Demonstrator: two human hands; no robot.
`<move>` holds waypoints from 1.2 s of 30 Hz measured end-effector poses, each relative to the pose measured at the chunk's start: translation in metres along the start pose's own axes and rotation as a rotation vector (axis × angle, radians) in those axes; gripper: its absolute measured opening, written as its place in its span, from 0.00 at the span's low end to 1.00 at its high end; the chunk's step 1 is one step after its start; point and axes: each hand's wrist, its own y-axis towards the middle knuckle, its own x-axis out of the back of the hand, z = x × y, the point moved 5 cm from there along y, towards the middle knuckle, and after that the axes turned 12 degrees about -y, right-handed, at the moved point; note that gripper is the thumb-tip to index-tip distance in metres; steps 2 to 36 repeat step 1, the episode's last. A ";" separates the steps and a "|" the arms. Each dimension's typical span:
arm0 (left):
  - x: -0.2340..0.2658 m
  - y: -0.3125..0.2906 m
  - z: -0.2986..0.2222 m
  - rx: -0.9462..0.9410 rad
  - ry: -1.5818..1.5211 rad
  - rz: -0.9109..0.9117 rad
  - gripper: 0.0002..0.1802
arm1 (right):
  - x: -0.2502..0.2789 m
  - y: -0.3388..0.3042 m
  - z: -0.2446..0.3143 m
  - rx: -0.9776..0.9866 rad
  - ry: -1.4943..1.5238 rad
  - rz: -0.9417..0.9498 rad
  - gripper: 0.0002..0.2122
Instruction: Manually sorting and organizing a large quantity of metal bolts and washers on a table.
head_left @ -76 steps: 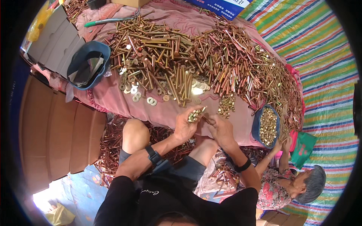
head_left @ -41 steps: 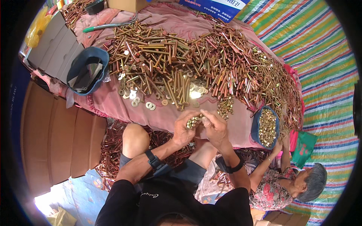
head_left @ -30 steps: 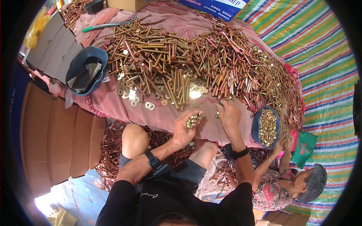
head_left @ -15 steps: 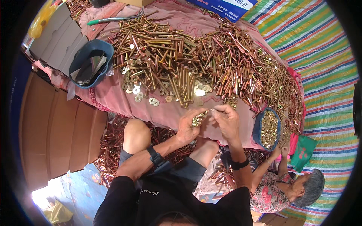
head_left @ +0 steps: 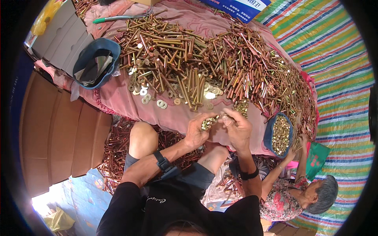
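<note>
My left hand (head_left: 198, 131) is closed round a cluster of gold-coloured nuts (head_left: 208, 124); whether bolts run through them is hidden by the fingers. Close beside it, my right hand (head_left: 237, 128) pinches thumb and fingers together at the cluster's upper right end; what is in that pinch is too small to make out. Just beyond my hands lie a row of long bolts (head_left: 193, 92), flat washers (head_left: 161, 104) and a small heap of loose nuts (head_left: 241, 107) on the pink cloth (head_left: 130, 108).
A large heap of bolts (head_left: 169, 43) covers the far part of the cloth. On the right stands a blue tub of nuts (head_left: 269, 135), on the left another blue tub (head_left: 80, 59). A co-worker (head_left: 283, 196) reaches toward bolts at the right. Cardboard boxes (head_left: 59, 133) stand left.
My hands stay together at the nuts, with the right fingers shifted slightly. At the right, the co-worker's hands have moved apart, one reaching farther up toward the bolts.
</note>
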 end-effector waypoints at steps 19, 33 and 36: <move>0.000 -0.001 0.003 0.034 -0.003 0.020 0.31 | -0.001 0.001 0.001 0.077 -0.086 0.052 0.16; 0.000 -0.001 0.003 0.034 -0.003 0.020 0.31 | -0.001 0.001 0.001 0.077 -0.086 0.052 0.16; 0.000 -0.001 0.003 0.034 -0.003 0.020 0.31 | -0.001 0.001 0.001 0.077 -0.086 0.052 0.16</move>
